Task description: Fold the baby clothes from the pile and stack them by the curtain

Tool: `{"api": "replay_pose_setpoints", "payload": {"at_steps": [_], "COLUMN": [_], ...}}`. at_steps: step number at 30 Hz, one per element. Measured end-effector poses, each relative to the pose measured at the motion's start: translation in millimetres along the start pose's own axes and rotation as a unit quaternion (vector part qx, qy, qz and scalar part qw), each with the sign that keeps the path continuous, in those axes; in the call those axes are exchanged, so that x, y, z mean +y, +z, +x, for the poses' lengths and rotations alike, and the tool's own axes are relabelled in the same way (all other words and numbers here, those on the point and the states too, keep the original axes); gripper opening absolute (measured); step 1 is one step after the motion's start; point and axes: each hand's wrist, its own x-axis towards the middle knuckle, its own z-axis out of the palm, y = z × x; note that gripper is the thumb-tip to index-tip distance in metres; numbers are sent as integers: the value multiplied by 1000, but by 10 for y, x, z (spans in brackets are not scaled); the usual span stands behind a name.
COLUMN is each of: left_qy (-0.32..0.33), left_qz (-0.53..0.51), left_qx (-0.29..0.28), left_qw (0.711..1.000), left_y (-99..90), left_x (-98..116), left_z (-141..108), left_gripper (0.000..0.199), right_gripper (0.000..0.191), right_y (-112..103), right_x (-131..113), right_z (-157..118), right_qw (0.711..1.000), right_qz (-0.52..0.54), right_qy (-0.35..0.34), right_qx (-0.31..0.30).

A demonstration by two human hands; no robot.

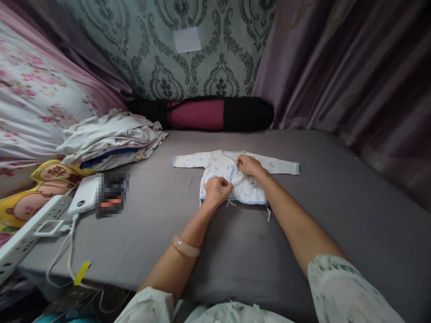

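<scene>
A small white baby shirt (217, 164) with blue trim and a faint print lies spread on the grey sheet, sleeves stretched out to both sides. Thin tie strings hang at its lower hem. My left hand (216, 190) is closed at the lower front of the shirt, fingertips pinched at the blue front edge. Higher up, near the neckline, my right hand (248, 165) pinches the shirt's front edge. Whether each hand grips cloth or a tie string is too small to tell.
Folded clothes (114, 134) are piled at the left. Nearer stand a white power bank (85, 194), a power strip (37, 229) with cables, and a yellow cartoon cushion (20, 208). A long black and red bag (198, 114) lies along the patterned wall. Curtains (323, 67) hang at the right.
</scene>
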Motion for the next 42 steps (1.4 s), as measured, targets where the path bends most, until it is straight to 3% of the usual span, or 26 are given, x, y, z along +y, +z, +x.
{"api": "replay_pose_setpoints", "payload": {"at_steps": [5, 12, 17, 22, 26, 30, 38, 42], "left_qy": [-8, 6, 11, 29, 36, 37, 46, 96], "left_qz": [38, 83, 121, 141, 143, 139, 127, 109], "left_qx": [44, 52, 42, 44, 51, 50, 53, 102], "left_qw": [998, 995, 992, 989, 988, 988, 989, 984], "left_y": [5, 52, 63, 56, 58, 54, 39, 30], "left_x": [-39, -93, -93, -88, -103, -110, -129, -115], "left_z": [-13, -18, -36, -71, -84, -102, -134, -150], "left_gripper": [21, 22, 21, 22, 24, 25, 25, 23], "right_gripper": [28, 34, 29, 32, 53, 66, 58, 44], "right_y": [32, 295, 441, 454, 491, 473, 264, 44], "right_x": [-145, -397, -438, -442, -383, -234, -3, 32], "right_z": [-15, -106, -125, -349, -767, -1195, -1885, -1985], "right_qw": [997, 985, 978, 986, 994, 996, 991, 991], "right_qz": [9, 9, -25, -35, -34, -56, -75, -39], "right_qy": [60, 110, 105, 59, -22, -43, -113, -129], "right_qx": [42, 130, 179, 153, 103, 57, 0, -7]}}
